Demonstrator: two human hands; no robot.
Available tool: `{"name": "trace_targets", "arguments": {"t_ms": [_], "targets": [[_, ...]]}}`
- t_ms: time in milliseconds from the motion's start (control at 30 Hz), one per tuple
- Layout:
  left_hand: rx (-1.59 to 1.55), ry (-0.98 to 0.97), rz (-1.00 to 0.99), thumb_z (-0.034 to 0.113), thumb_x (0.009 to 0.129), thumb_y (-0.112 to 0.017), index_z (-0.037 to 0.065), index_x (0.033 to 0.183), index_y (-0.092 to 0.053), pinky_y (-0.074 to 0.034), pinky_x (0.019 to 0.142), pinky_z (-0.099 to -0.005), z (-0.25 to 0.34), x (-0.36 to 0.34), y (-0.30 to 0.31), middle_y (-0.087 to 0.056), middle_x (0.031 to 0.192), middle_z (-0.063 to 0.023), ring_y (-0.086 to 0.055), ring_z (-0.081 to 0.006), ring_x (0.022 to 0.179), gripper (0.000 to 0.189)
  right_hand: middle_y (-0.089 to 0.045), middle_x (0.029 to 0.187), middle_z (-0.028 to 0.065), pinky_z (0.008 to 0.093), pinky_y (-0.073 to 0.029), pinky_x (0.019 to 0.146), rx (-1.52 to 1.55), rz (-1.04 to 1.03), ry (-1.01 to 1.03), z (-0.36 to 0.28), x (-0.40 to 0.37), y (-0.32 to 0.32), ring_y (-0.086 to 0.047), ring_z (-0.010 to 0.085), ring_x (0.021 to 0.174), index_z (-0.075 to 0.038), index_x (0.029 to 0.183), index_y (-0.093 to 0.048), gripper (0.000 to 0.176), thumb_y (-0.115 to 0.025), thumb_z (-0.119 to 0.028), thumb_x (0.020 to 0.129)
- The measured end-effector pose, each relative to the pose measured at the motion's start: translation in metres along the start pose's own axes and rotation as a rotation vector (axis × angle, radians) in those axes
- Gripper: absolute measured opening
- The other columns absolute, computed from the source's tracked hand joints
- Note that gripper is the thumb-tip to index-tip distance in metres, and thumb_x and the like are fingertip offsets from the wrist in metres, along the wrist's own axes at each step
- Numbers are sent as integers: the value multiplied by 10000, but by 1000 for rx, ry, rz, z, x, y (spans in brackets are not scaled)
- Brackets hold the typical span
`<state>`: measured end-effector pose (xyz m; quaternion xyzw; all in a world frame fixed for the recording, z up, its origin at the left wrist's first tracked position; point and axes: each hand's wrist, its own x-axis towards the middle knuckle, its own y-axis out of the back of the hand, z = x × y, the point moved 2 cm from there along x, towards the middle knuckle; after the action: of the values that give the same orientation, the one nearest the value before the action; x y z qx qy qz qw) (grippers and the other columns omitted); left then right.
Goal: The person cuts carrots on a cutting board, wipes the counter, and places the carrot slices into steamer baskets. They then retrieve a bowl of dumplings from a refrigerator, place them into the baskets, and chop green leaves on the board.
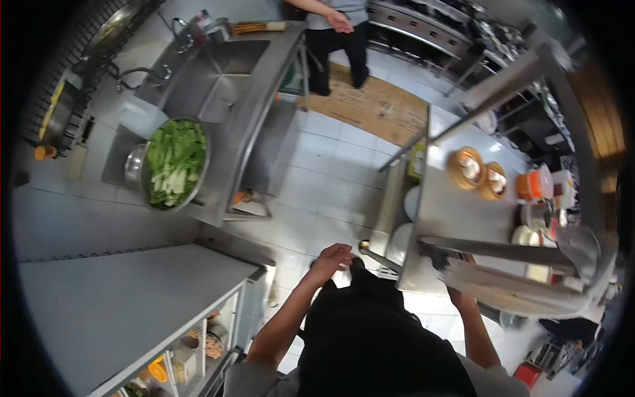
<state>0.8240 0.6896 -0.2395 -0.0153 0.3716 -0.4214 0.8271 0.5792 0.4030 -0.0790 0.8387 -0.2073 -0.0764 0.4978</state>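
My left hand hangs in front of my dark apron, its fingers loosely bent and slightly apart, with nothing visible in it. It is nearest to the left end of a steel table. My right hand is at the near side of that table, beside a hanging bundle of clear plastic bags. The bags and a shelf rail cover its fingers, so I cannot see whether it grips anything. Two bamboo steamers with white food inside sit farther back on the table.
At the left, a large bowl of leafy greens stands beside a steel sink. A grey-topped cabinet is at the near left. Another person stands on flattened cardboard near a stove. Tubs line the table's right side.
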Motion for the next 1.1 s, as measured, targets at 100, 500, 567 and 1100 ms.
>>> {"name": "trace_targets", "arguments": {"t_ms": [100, 500, 567, 1100], "targets": [[134, -122, 65, 307, 1039, -589, 72, 1242, -619, -547, 799, -333, 20, 32, 35, -713, 1078, -75, -676, -176, 946, 312, -649, 1166, 193, 370, -494, 929, 104, 89, -172, -32, -8, -20, -633, 296, 1058, 18, 1257, -568, 398, -689, -141, 914], [229, 161, -21, 261, 1032, -580, -2, 1201, -605, -583, 719, -352, 57, 33, 52, -703, 1023, -149, -695, -228, 883, 314, -636, 927, 115, 334, -529, 752, 437, 539, -482, 0, 63, -73, -651, 225, 812, -30, 1182, -559, 358, -731, -188, 911], [312, -30, -228, 273, 1054, -542, -7, 1225, -600, -587, 743, -364, 91, 29, 5, -699, 1081, -167, -700, -248, 927, 333, -671, 932, 136, 365, -538, 783, 526, 585, -420, 10, 55, -82, -674, 251, 834, -40, 1206, -585, 378, -725, -222, 906], [635, -771, -697, 194, 1065, -514, -40, 1159, -606, -461, 955, -381, 106, -41, -313, -610, 1120, -122, -573, -233, 1016, 269, -583, 1356, 241, 435, -536, 971, 649, 510, -838, -76, -202, -100, -637, 405, 1147, -24, 1417, -497, 585, -694, -193, 893]]}}
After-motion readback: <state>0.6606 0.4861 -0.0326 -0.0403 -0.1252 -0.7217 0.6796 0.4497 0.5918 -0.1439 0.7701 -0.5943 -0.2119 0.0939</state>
